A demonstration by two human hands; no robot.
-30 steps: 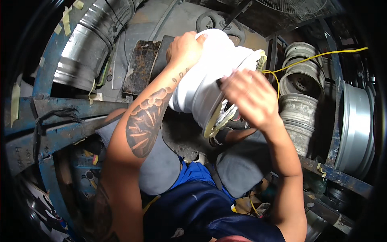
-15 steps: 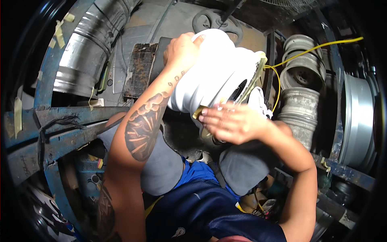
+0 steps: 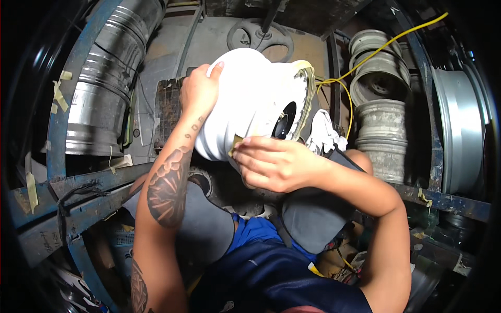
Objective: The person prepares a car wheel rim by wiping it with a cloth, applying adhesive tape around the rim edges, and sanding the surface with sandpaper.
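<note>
At centre, a white, drum-shaped metal wheel rim (image 3: pixel 241 96), its open face turned right

My left hand (image 3: pixel 200 89) grips the rim's left edge, thumb laid over the white surface. My right hand (image 3: pixel 270 164), fingers bent closed, holds a small flat yellow piece (image 3: pixel 235 145) against the rim's near side. Farther right lie a crumpled white cloth (image 3: pixel 324 132) and stacked grey metal wheels (image 3: pixel 381 128), near a yellow cord (image 3: pixel 389 49).
</note>
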